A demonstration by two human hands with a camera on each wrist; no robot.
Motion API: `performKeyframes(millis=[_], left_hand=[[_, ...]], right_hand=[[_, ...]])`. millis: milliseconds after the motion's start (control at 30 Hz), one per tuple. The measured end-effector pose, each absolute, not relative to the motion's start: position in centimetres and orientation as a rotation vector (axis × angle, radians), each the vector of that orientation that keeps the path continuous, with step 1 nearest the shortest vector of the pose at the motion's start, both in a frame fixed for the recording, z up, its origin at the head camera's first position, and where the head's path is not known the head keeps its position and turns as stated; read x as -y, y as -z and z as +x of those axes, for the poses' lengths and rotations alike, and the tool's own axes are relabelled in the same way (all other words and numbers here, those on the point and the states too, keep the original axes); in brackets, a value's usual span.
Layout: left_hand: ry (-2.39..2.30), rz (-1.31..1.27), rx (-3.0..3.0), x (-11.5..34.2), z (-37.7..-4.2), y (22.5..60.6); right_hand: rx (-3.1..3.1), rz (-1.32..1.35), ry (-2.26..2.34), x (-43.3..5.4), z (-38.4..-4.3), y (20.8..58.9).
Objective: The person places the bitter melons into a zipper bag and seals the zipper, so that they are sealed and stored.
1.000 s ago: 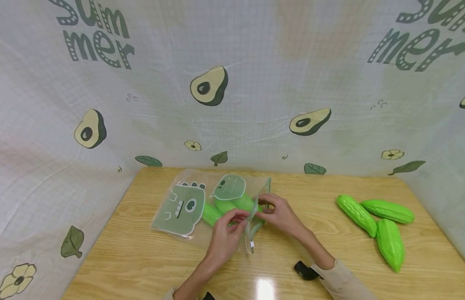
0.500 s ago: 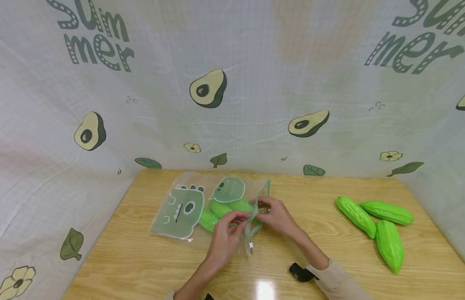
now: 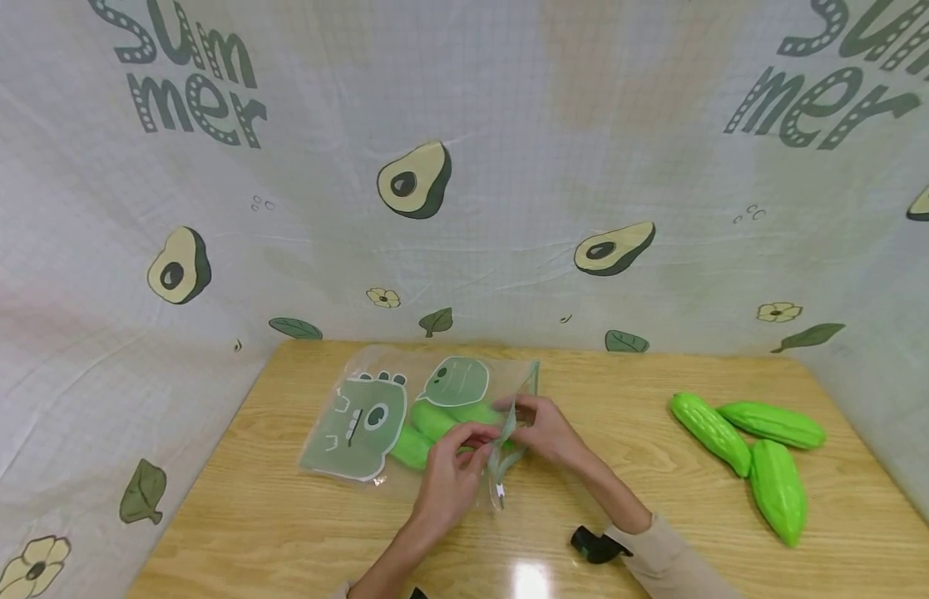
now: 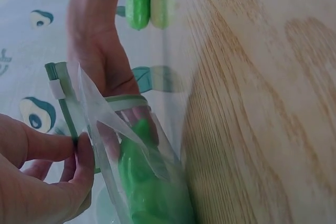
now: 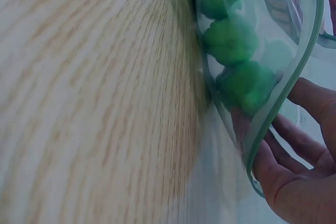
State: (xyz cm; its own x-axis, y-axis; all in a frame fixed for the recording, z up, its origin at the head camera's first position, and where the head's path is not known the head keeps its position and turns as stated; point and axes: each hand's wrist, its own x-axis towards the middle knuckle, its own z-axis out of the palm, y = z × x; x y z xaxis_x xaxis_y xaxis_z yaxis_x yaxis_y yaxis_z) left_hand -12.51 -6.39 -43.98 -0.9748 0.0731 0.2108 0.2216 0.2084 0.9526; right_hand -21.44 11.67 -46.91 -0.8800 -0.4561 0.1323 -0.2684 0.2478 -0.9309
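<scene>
And here's the clear zip bag [image 3: 367,433], lying flat along the far edge of the table [image 3: 284,532], left of the middle, closed end towards the far left corner and mouth facing the right edge. The left hand [image 3: 451,478] has it: thumb and fingers pinching the near side of the mouth, just by the zip slider [image 4: 56,89]. Over on the other side, the right hand [image 3: 550,433] is in at the mouth, fingers a little spread, reaching beside the green gourds [image 5: 231,40] inside. Three ends show in the right wrist view, lined up side by side. Do those fingertips actually have a gourd? Through cloudy plastic, I can't tell whether they grip, push or merely touch.

Good work at a mouth like this, I'd judge, means a firm left pinch, drawing that zip strip [image 5: 286,90] well clear so knuckles don't snag. Slide the right hand along the gourd, low and level with the table, fingers gathered; lifting would probably drag the thin plastic with it. And mind that slider, which could catch a finger.

Near the right edge, three loose gourds [image 3: 739,459] lie touching, well apart from the bag.
</scene>
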Motion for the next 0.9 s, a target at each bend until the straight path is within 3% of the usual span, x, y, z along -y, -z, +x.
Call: performKeyframes(millis=[900], left_hand=[[1.914,-0.302,2.34,6.5,-12.5,44.1]], right_hand=[[-2.466,-0.706,1.601,-10.0,-21.6,47.3]])
